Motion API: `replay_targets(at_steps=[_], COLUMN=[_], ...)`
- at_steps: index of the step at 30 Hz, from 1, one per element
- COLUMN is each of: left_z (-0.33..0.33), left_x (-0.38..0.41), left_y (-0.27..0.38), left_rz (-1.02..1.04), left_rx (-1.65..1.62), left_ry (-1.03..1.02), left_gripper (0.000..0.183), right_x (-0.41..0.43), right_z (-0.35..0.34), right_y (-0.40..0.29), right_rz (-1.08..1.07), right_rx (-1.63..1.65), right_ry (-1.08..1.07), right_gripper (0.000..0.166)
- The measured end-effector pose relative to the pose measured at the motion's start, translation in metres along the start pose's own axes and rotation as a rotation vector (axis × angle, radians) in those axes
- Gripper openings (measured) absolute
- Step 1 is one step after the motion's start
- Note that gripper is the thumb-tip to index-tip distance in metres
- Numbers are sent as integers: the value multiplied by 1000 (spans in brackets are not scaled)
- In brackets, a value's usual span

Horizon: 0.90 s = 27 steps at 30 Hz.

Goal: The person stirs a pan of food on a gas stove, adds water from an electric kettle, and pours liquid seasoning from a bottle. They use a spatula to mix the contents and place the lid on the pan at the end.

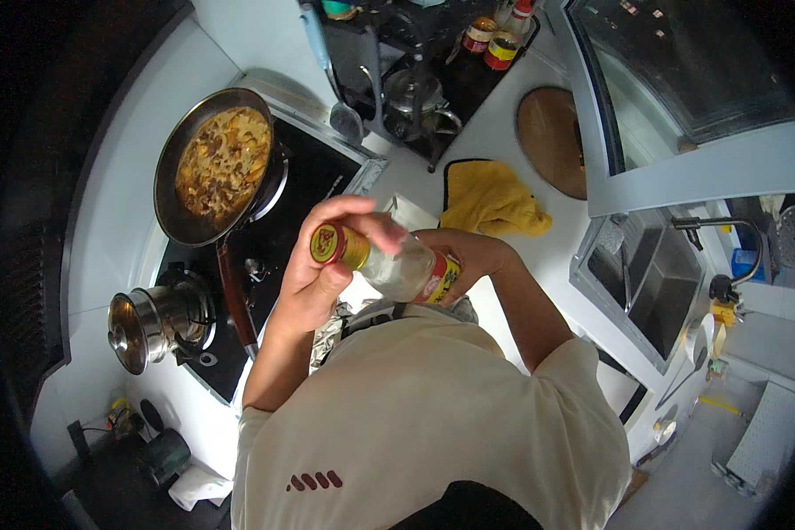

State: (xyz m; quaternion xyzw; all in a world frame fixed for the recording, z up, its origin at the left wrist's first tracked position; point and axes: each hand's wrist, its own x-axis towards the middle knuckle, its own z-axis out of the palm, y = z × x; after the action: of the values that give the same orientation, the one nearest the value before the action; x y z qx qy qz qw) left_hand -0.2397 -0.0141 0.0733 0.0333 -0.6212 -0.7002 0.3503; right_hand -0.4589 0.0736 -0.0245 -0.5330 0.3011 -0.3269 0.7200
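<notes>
A clear glass bottle (pixel 396 268) lies tilted in front of my chest, between my two hands. It has a red and yellow cap (pixel 328 244) and a red and yellow label. My left hand (pixel 311 278) is around the capped neck, thumb on the near side and blurred fingers over the top. Around the bottle's base and label closes my right hand (pixel 470 258). To the left, a long-handled frying pan (pixel 162 179) holds chunky brown food in pale liquid on the black cooktop (pixel 318 156).
A lidded steel pot (pixel 162 324) occupies the nearer burner. Beyond the bottle are a yellow cloth (pixel 490 195), a round brown board (pixel 552 142), and a dark rack (pixel 430 132) with jars (pixel 501 52). An open window sash (pixel 702 172) juts above the sink (pixel 662 285) at right.
</notes>
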Motion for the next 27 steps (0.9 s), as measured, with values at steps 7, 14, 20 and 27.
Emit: replay_targets(at_steps=[7, 14, 20, 27], left_z=[38, 39, -6, -9], left_x=[88, 171, 227, 280], left_y=[-69, -164, -231, -219], left_rz=[-98, -220, -170, -410], left_rx=[69, 456, 822, 490], left_ry=[134, 302, 705, 951], left_gripper=[73, 68, 81, 71], right_x=[-56, -61, -32, -28], right_z=[-85, -193, -249, -261], right_y=[0, 34, 46, 50], right_rz=[130, -232, -287, -277], right_rx=[-17, 157, 52, -102], right_ry=[581, 1099, 1132, 1247], right_gripper=[87, 60, 58, 65])
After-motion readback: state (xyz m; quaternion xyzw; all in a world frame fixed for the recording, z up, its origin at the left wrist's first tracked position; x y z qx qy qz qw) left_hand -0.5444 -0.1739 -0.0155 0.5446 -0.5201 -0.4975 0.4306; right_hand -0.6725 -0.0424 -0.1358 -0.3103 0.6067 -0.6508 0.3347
